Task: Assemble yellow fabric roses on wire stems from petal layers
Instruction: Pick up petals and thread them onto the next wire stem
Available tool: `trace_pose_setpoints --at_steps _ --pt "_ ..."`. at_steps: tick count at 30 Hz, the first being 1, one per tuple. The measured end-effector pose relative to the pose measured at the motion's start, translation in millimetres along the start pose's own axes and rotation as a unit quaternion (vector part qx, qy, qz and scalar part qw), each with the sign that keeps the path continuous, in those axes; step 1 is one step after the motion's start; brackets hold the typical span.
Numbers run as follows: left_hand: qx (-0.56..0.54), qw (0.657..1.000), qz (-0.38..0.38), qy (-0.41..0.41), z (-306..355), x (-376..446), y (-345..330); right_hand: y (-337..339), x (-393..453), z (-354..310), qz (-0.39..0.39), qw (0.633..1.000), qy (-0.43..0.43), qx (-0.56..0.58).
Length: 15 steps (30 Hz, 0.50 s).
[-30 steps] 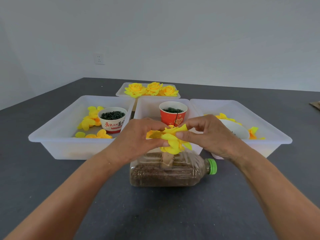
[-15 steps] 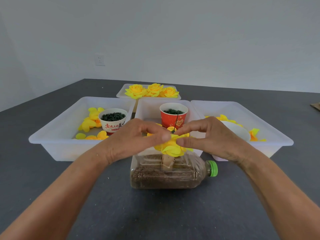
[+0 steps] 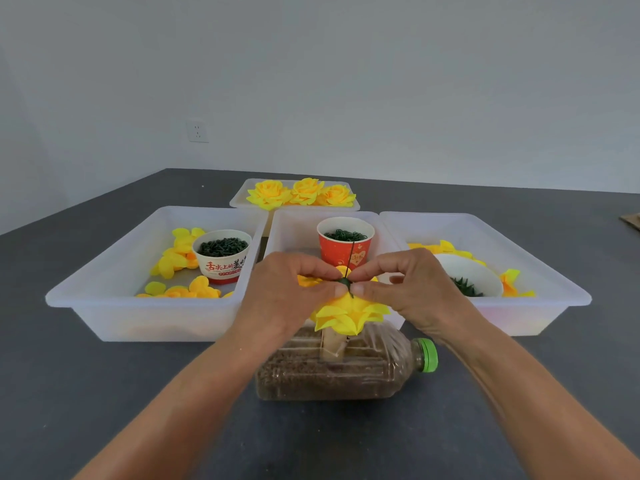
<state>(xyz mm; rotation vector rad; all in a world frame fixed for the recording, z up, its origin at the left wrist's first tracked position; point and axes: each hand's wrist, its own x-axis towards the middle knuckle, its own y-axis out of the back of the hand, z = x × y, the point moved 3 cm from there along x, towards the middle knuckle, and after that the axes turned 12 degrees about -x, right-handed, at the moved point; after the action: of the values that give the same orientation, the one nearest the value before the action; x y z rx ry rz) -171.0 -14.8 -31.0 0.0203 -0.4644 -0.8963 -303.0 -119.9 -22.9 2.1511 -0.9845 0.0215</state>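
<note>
Centrally, yellow rose (image 3: 349, 315) beneath pinching left hand (image 3: 287, 299), right hand (image 3: 412, 289)

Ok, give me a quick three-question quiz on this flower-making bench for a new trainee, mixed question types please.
1. True or false: the plastic bottle with the green cap lies on its side.
2. How many finished yellow roses sit in the far tray? A) one B) three C) five
3. Fill in: both hands, the left hand and the right hand, pinch a small green piece on the thin ____ above the yellow petal layers.

Key: 1 true; 2 B; 3 wire.
</note>
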Motion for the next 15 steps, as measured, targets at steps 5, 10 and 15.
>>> trace_pose_setpoints --at_steps 5,10,15 --pt "-0.052 0.998 0.005 0.025 -5 1 -3 -3 2 -2 0.014 1.000 -0.001 -0.010" --pt "0.009 1.000 -0.014 -0.014 0 2 -2 -10 1 -2 0.052 0.998 0.017 -0.004" --pt "0.076 0.993 -0.006 -0.091 1 -4 -9 -20 -4 7 0.077 0.994 0.040 0.059"
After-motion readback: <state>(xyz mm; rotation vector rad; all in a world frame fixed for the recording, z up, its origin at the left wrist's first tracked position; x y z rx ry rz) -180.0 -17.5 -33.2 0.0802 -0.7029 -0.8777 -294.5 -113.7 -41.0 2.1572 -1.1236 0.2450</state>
